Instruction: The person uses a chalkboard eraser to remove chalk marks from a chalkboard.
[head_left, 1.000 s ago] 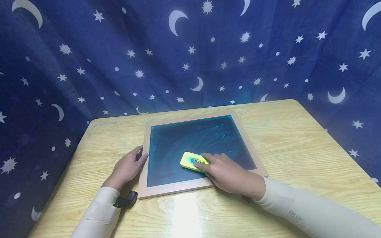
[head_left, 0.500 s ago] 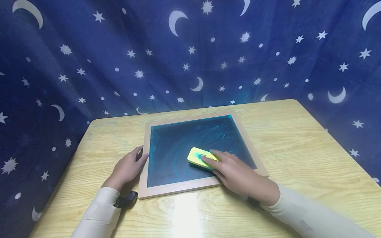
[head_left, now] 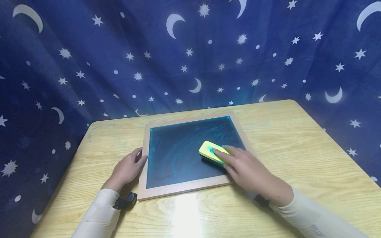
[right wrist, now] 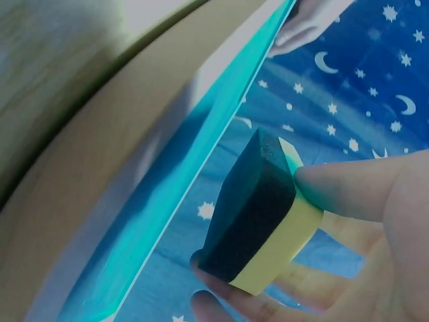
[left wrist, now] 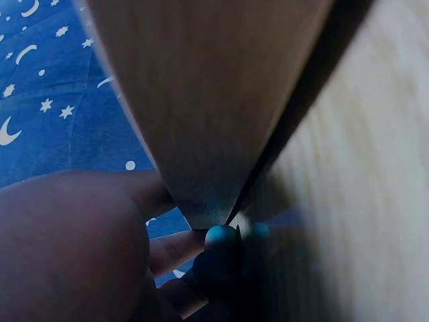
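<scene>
A wood-framed blackboard with blue chalk smears lies on the table in the head view. My left hand holds its left edge, the thumb on the frame and the other fingers by the outer side; the left wrist view has the frame between thumb and fingers. My right hand grips a yellow board eraser over the board's lower right. Seen from the right wrist, the eraser's black felt faces the board with a gap between, thumb on one side and fingers on the other.
The wooden table extends around the board, with faint blue marks at its back left. A dark blue curtain with moons and stars hangs behind and at both sides. A black strap sits at the left wrist.
My right hand has moved the eraser rightward and a little farther back over the board. The left hand keeps its place at the frame; the head view has shifted slightly.
</scene>
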A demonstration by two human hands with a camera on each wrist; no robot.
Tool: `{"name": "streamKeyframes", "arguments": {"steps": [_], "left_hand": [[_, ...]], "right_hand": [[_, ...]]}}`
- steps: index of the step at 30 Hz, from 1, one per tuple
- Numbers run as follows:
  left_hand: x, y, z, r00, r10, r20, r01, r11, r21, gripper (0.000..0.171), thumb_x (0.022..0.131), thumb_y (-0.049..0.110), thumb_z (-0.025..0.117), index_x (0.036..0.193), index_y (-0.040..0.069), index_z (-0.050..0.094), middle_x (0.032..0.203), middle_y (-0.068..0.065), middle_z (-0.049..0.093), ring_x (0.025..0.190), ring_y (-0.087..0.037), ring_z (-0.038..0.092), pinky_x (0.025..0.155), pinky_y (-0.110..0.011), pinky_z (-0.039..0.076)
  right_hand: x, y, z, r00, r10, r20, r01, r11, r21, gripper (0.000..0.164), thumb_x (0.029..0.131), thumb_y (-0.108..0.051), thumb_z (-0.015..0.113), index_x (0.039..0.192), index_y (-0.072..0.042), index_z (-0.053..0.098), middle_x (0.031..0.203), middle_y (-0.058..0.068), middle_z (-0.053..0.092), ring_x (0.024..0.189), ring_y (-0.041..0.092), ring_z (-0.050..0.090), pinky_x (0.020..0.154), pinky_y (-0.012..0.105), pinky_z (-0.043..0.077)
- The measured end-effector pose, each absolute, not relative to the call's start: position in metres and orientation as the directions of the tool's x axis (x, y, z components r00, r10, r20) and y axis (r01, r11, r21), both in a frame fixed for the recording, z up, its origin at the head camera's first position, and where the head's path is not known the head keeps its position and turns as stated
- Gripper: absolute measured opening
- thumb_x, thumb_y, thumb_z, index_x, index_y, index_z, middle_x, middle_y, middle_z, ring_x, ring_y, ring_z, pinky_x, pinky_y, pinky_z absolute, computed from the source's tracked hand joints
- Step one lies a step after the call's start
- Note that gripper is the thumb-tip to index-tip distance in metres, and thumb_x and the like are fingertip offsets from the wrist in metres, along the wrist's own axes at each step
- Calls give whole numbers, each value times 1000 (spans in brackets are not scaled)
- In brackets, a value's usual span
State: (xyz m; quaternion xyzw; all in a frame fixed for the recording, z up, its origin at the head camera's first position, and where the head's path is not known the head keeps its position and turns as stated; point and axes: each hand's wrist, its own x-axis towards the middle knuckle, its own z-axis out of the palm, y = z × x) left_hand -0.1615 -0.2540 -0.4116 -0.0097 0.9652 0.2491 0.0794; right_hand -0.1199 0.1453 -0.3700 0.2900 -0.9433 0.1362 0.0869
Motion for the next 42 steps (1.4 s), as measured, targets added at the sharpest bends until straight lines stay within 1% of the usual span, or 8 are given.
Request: {"name": "streamKeyframes", "arguments": {"steps": [3, 11, 17, 26, 30, 34, 38, 42], "left_hand": [[-161, -254, -412, -987, 22, -160, -58, 876, 478, 65, 106, 51, 36, 156, 9, 33, 147, -25, 51, 134, -47, 49, 107, -65, 39], [-160, -255, -411, -987, 20, -159, -58, 880, 471, 66, 106, 51, 36, 156, 8, 33, 146, -25, 52, 133, -47, 50, 105, -65, 41], [-159, -256, -410, -989, 30, -145, -42, 881, 471, 66, 106, 51, 36, 155, 6, 34, 144, -26, 54, 132, -47, 52, 104, -65, 42], [-158, -257, -413, -989, 21, -149, -53, 877, 478, 67, 106, 53, 36, 155, 8, 34, 145, -26, 53, 133, -47, 50, 105, -65, 41], [-156, -259, -414, -987, 12, -158, -64, 879, 472, 69, 105, 55, 36, 155, 8, 34, 145, -26, 52, 133, -47, 50, 105, -65, 41], [-156, -258, -415, -987, 15, -160, -63, 881, 470, 70, 105, 56, 35, 156, 8, 33, 146, -26, 51, 134, -48, 49, 106, -66, 40], [-159, -255, -413, -988, 23, -153, -52, 881, 469, 69, 105, 55, 36, 156, 8, 34, 146, -26, 52, 135, -47, 49, 106, -66, 40], [-161, -253, -412, -989, 26, -148, -47, 882, 469, 68, 106, 54, 36, 155, 8, 34, 145, -26, 53, 134, -47, 50, 105, -65, 41]], "right_hand": [[-121, 151, -368, -836, -495, 237, -542, 813, -213, 53, 94, -16, 66, 145, -24, 54, 136, 17, 60, 119, 36, 62, 96, 54, 52], [-127, 162, -365, -875, -416, 247, -470, 854, -223, 51, 96, -16, 64, 146, -22, 54, 143, 23, 55, 124, 46, 58, 99, 61, 48], [-133, 176, -362, -896, -366, 251, -423, 875, -235, 51, 97, -15, 64, 146, -19, 54, 143, 23, 55, 123, 46, 59, 98, 61, 49], [-143, 195, -358, -914, -317, 254, -380, 889, -256, 49, 96, -11, 61, 145, -12, 54, 142, 27, 54, 125, 50, 56, 100, 64, 46], [-150, 203, -361, -930, -286, 230, -343, 901, -267, 47, 98, -12, 58, 145, -9, 53, 142, 28, 54, 126, 50, 54, 102, 65, 45], [-156, 215, -365, -932, -266, 246, -332, 900, -282, 47, 99, -11, 54, 146, -10, 52, 141, 29, 54, 126, 52, 53, 101, 67, 44], [-162, 226, -369, -924, -255, 284, -336, 896, -290, 47, 98, -8, 55, 145, -8, 52, 138, 32, 54, 125, 55, 52, 104, 68, 41], [-166, 235, -372, -919, -242, 310, -336, 894, -296, 46, 97, -6, 56, 143, -5, 54, 132, 31, 59, 120, 54, 56, 100, 67, 44]]}}
